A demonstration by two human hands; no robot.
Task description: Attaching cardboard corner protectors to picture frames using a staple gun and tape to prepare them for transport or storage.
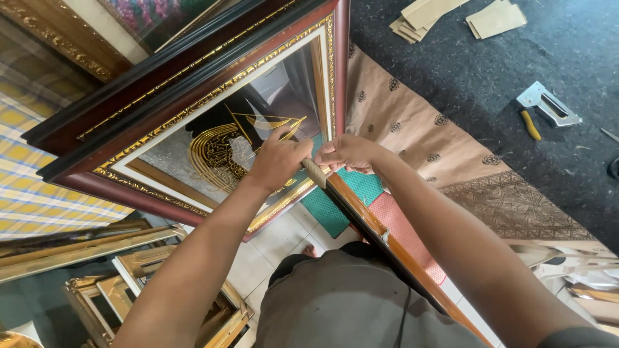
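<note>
Frame corner: left hand and right hand both grip clamped on cardboard piece.

A staple gun with a yellow handle is seen lying on the dark carpet, well apart from cardboard pieces stacked near the top edge. A brown patterned cloth is spread beside the carpet. Gilded empty frames are piled at lower left, near a checked fabric.
</note>
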